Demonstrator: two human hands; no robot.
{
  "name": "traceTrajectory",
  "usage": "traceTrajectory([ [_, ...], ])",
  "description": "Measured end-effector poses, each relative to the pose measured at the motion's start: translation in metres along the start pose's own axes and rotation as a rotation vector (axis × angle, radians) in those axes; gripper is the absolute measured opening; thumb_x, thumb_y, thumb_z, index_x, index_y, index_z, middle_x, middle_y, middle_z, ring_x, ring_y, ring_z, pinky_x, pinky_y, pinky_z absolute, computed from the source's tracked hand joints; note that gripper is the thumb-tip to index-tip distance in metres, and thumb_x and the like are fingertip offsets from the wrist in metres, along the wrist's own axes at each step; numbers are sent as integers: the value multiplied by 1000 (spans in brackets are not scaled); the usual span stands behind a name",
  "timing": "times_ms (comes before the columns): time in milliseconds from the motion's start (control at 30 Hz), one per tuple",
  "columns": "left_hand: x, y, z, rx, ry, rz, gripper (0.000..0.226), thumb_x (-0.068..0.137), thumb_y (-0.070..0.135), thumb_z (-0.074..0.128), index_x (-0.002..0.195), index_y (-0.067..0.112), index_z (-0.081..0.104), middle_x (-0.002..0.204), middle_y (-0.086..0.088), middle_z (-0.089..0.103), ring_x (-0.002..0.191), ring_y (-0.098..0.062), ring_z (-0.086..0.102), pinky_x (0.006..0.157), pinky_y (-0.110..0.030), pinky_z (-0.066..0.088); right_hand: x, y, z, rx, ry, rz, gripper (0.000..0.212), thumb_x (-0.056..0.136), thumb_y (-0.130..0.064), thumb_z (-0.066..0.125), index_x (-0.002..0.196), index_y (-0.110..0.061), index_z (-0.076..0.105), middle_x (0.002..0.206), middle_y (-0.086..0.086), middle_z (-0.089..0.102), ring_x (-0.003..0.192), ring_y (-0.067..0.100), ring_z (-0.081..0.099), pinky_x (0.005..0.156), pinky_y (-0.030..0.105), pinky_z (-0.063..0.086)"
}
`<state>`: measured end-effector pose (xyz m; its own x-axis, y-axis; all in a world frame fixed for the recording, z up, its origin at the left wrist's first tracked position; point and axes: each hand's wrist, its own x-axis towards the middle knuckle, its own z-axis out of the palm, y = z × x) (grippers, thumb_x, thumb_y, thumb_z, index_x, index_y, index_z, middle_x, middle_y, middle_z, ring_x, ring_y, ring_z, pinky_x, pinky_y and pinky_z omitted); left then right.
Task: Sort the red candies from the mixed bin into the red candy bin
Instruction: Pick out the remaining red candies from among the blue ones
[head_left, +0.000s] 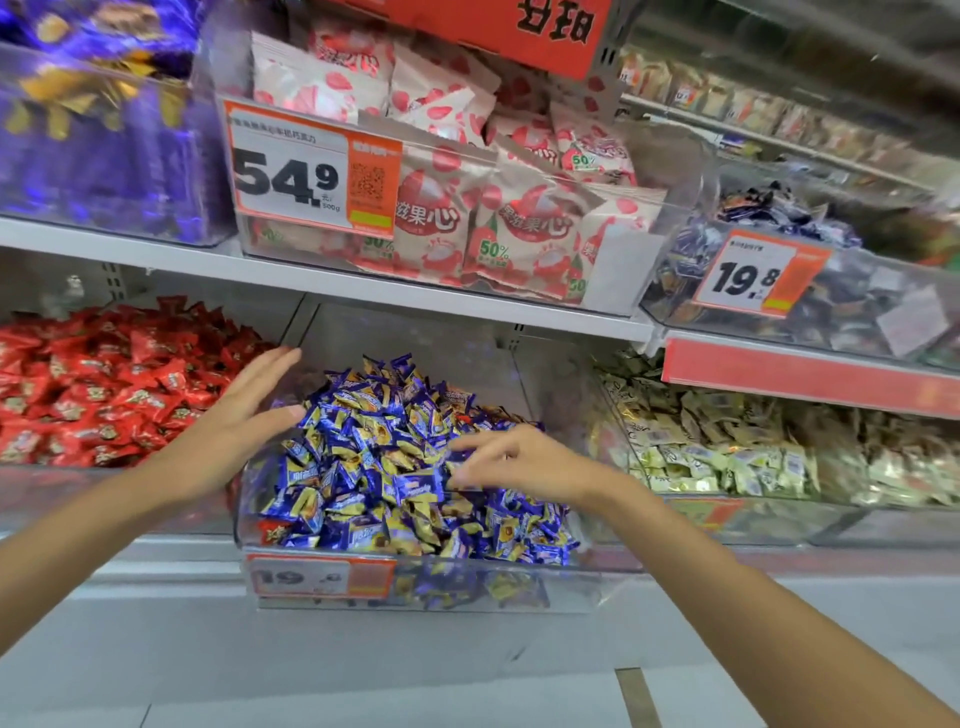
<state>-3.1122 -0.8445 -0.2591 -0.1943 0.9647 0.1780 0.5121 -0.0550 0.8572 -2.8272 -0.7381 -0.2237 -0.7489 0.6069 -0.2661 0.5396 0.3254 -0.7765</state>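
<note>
1. The mixed bin (571, 582) sat at the middle of the lower shelf, heaped with blue-and-gold candies (374, 457).
2. One red candy (272, 532) lay in the front left corner of the mixed bin, against the clear wall.
3. The red candy bin (78, 493) stood directly left of the mixed bin, filled with red candies (104, 384).
4. The left hand (249, 410) was held flat with fingers straight and together, above the boundary between the two bins. The thumb lay at the left edge of the blue heap. The hand held nothing.
5. The right hand (514, 462) rested on the right side of the heap, fingers spread and slightly bent, tips on the blue wrappers. Whether the fingers pinched a candy could not be told.
6. A price tag (319, 577) was fixed to the front of the mixed bin.
7. A bin of pale candies (727, 457) stood to the right of the mixed bin.
8. The upper shelf (363, 283) carried pink-and-white packets (441, 218).
</note>
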Motion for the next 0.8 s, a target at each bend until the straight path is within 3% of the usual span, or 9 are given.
traceTrajectory([
  [100, 0, 0, -1, 10, -5, -2, 87, 60, 71, 41, 142, 49, 22, 147, 31, 8, 134, 14, 3, 110, -24, 6, 17, 27, -26, 12, 369, 123, 27, 94, -15, 59, 119, -9, 66, 125, 0, 61, 119, 18, 56, 88, 23, 44],
  [167, -1, 1, -1, 23, 3, 6, 91, 60, 72, 41, 145, 45, 22, 147, 31, 7, 135, 12, 3, 110, -25, 7, 33, 42, -33, -17, 486, 202, 38, 95, -15, 56, 132, -10, 53, 129, 4, 57, 124, 26, 52, 92, 28, 43],
  [233, -1, 1, -1, 34, 4, 1, 90, 60, 72, 40, 144, 47, 21, 148, 31, 6, 135, 12, 2, 111, -26, 7, 54, 49, -33, -30, 520, 229, 50, 95, -31, 57, 140, -13, 44, 141, 6, 48, 130, 24, 46, 97, 26, 37],
  [367, 2, -4, -2, 39, -19, -8, 77, 62, 73, 42, 135, 60, 21, 145, 39, 6, 131, 21, 2, 113, -29, 7, 92, 49, -11, -55, 470, 329, 89, 72, -86, 42, 142, -31, 36, 147, 9, 39, 133, 31, 40, 111, 42, 34],
  [400, 2, -5, -2, 38, -22, -10, 75, 62, 73, 42, 133, 62, 21, 143, 42, 6, 128, 27, 2, 113, -28, 7, 97, 48, -4, -94, 417, 352, 94, 67, -92, 36, 140, -33, 37, 146, 8, 40, 133, 32, 39, 111, 44, 32],
  [500, 4, -5, -1, 10, -16, -1, 74, 60, 70, 44, 131, 59, 25, 148, 33, 10, 125, 30, 4, 111, -22, 6, 104, 31, 11, -2, 322, 226, 74, 83, -76, 42, 138, -27, 42, 133, 5, 49, 129, 28, 45, 107, 36, 34],
  [600, 4, -4, -1, -4, -18, 19, 65, 60, 68, 46, 122, 71, 28, 150, 28, 13, 122, 34, 5, 112, -23, 5, 97, 21, 14, 75, 273, 87, 66, 89, -60, 51, 142, -22, 40, 140, 2, 46, 128, 17, 44, 102, 28, 33],
  [667, 3, -3, -2, -5, -29, 18, 58, 60, 69, 46, 115, 79, 29, 149, 30, 12, 123, 34, 5, 112, -24, 5, 89, 18, 19, 37, 260, 50, 69, 88, -59, 53, 145, -21, 39, 148, 1, 38, 134, 15, 37, 106, 29, 30],
  [800, 1, -1, -1, 7, -7, 23, 80, 58, 69, 45, 134, 54, 27, 149, 27, 11, 132, 20, 5, 109, -20, 5, 63, 12, 34, -108, 208, -88, 72, 76, -71, 60, 135, -31, 50, 147, -2, 32, 138, 14, 29, 115, 37, 25],
])
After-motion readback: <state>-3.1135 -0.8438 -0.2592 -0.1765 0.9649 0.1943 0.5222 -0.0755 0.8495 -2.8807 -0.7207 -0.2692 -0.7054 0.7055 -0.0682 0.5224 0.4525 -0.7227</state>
